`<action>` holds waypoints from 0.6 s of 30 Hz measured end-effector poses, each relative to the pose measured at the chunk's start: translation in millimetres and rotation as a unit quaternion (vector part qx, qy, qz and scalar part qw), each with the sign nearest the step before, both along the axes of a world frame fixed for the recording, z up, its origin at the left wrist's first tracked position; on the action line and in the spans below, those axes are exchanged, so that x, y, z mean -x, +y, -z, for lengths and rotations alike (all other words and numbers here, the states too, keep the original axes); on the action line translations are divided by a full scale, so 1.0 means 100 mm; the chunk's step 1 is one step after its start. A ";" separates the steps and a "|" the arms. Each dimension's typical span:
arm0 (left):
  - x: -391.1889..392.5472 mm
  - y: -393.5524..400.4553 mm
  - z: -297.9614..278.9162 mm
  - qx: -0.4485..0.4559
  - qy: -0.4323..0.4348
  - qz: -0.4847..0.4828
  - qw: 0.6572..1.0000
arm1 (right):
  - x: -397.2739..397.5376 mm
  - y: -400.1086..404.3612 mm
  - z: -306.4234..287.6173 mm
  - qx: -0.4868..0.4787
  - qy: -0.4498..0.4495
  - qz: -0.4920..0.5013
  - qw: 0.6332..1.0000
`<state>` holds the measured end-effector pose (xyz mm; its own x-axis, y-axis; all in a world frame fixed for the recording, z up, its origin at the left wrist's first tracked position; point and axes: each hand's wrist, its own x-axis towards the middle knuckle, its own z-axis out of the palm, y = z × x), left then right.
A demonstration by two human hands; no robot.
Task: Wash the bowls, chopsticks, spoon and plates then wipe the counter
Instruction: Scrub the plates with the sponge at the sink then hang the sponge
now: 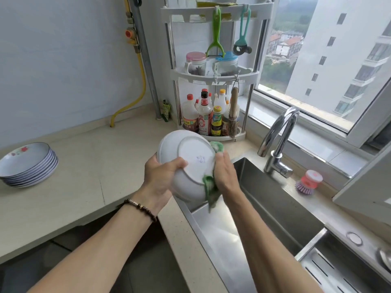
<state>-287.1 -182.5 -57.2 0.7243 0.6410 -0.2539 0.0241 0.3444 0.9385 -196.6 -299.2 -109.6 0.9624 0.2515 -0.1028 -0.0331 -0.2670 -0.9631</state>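
plates [27, 163] on counter [88, 166], sink [264, 199] right

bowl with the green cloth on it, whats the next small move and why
Probably slide the green cloth on around the bowl's upturned base. The left hand grips the bowl tilted, bottom towards the camera, above the sink edge, while the right hand presses the cloth against only its right side.

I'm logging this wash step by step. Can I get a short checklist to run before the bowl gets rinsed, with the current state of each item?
1. Left hand grips bowl: ok.
2. Right hand presses green cloth on the bowl's underside: ok.
3. Bowl held over the sink edge: ok.
4. Faucet running: not ok, no water visible.
5. Bowl's inside clean: cannot tell, faces away.
6. Plates stacked clear on the counter: ok.
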 end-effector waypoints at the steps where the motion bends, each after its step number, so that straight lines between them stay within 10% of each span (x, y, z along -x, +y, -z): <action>1: 0.06 0.00 0.02 -0.015 -0.003 0.032 0.999 | -0.06 0.00 -0.04 -0.004 -0.003 0.007 1.000; 8: 0.26 0.08 -0.07 -0.196 0.012 0.068 0.978 | 0.38 0.25 -0.03 -0.008 -0.288 -0.128 0.949; 13: 0.51 0.13 -0.11 -0.280 0.038 0.126 0.951 | 0.21 0.25 -0.04 -0.135 -0.117 -0.070 0.981; 18: 0.75 0.26 -0.06 -0.298 0.035 0.122 0.946 | 0.89 0.60 -0.25 -0.077 -0.300 -0.174 0.935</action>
